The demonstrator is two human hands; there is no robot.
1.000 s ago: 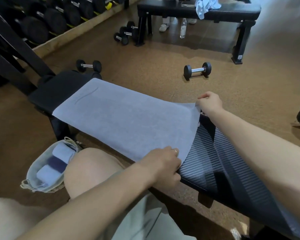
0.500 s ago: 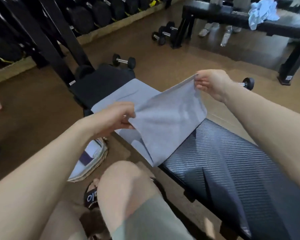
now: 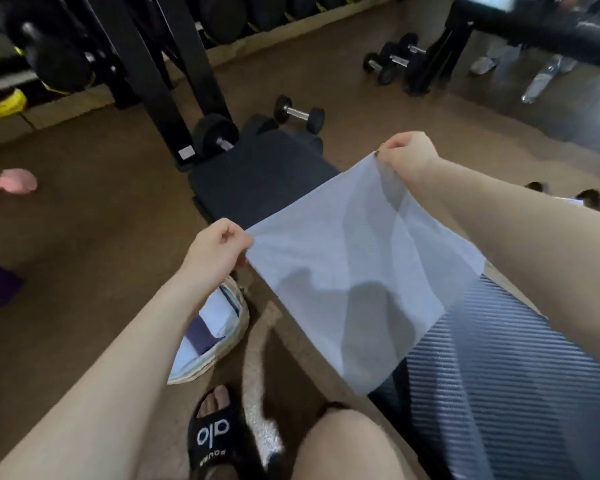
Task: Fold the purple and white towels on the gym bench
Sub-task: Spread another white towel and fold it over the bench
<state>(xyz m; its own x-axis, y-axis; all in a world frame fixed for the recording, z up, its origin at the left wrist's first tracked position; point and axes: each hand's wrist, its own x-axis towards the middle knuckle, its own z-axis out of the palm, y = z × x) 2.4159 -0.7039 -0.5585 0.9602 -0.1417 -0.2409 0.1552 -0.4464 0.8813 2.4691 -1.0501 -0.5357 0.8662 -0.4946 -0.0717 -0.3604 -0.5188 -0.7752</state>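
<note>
A pale white towel is stretched in the air above the black gym bench, its lower part draping over the bench's ribbed section. My left hand pinches the towel's near corner. My right hand pinches the far corner, higher and further away. The towel looks doubled over, hanging slack between both hands. Folded white and purple towels lie in a woven basket on the floor beside the bench, under my left forearm.
A small dumbbell lies on the floor past the bench end. A black rack frame with weight plates stands behind. More dumbbells and a second bench sit far right. My sandalled foot is below.
Both hands lifted the towel's right edge off the bench and carried it leftward over the rest, folding it. The towel now hangs raised between them, further toward the bench's far end.
</note>
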